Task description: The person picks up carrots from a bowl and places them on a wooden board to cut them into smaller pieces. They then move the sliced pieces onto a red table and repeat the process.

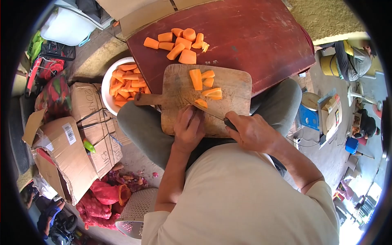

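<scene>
A wooden cutting board (228,81) with a handle at its left lies across my lap. My right hand (253,130) is wrapped round the black handle of a knife (210,111), whose blade points up and left over the board. Right by the blade is a small carrot piece (201,103). My left hand (189,124) rests on the board's lower left with its fingers bent together; what they hold, if anything, is hidden. Several cut carrot pieces (196,79) lie on the upper part of the board.
Beyond the board, several carrot chunks (188,56) sit on a red surface (253,36). A white bowl (107,87) of carrot pieces stands left. Cardboard boxes (77,159), red net bags (96,204) and a grey perforated basket (139,208) are lower left. People are at the far right and lower left.
</scene>
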`<state>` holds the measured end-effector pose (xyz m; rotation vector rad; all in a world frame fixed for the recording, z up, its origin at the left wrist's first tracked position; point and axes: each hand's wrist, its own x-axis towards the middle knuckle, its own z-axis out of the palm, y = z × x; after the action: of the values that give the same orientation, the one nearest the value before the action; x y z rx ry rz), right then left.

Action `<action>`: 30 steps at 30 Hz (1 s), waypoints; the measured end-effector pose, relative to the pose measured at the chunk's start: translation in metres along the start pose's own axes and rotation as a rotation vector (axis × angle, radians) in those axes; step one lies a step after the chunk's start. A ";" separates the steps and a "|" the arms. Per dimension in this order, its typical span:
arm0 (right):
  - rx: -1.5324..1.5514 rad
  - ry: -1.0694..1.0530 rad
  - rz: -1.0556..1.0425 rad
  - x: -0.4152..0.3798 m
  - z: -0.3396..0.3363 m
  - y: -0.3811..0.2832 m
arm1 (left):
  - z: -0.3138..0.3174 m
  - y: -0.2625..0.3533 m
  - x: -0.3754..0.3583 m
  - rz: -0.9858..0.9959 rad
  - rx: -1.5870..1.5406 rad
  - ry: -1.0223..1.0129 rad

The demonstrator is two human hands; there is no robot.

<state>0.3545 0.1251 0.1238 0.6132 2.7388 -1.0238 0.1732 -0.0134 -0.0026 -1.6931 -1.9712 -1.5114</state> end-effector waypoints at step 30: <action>0.442 -0.033 0.129 0.011 0.008 0.039 | -0.002 -0.002 0.006 -0.211 -0.104 -0.065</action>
<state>0.3615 0.1500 0.0913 0.8112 2.4135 -1.6011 0.1685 -0.0107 0.0005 -1.6356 -2.2010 -1.6747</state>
